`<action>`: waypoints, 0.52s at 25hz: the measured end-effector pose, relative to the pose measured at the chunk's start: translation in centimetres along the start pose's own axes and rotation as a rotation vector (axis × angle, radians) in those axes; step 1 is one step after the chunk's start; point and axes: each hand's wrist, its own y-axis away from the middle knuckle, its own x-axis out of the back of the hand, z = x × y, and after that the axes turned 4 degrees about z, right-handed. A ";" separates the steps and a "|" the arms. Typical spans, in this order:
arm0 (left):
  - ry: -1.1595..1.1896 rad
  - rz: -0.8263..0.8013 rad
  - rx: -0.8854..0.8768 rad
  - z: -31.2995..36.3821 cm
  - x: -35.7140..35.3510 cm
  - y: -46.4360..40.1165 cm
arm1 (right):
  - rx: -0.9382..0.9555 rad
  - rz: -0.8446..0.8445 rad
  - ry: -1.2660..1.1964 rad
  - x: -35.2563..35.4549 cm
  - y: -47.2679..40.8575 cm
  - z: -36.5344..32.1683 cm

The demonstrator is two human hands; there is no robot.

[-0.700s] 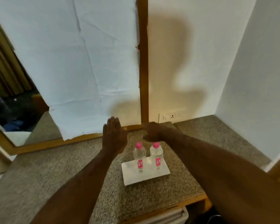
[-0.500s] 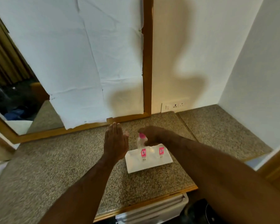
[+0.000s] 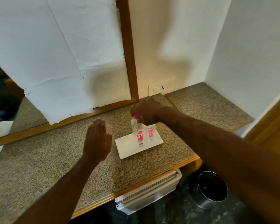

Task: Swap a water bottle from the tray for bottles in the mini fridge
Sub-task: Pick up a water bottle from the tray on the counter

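Head view shows the right hand (image 3: 146, 113) closed round a tray (image 3: 128, 148) water bottle (image 3: 137, 129) by its pink cap, left hand (image 3: 97, 139) flat and empty; next comes a straight lift toward the fridge (image 3: 149, 191).

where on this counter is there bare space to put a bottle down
Bare counter lies left of the tray, under the open left hand. The far right corner by the wall is bare too. The tray's back is crowded: two bottles, the right hand over their caps.

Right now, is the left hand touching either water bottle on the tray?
No, the left hand is open with flat fingers above the granite counter, left of the white tray and clear of both bottles.
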 end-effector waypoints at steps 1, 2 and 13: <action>-0.009 0.010 -0.052 1.0 0.1 0.5 | -0.008 -0.027 -0.051 1.2 1.3 0.8; -0.013 0.007 -0.107 2.4 0.0 0.9 | -0.021 -0.056 -0.088 2.1 2.7 1.7; 0.137 -0.405 -0.457 28.6 -16.7 -0.1 | -0.545 -0.180 -0.153 -11.0 22.0 16.5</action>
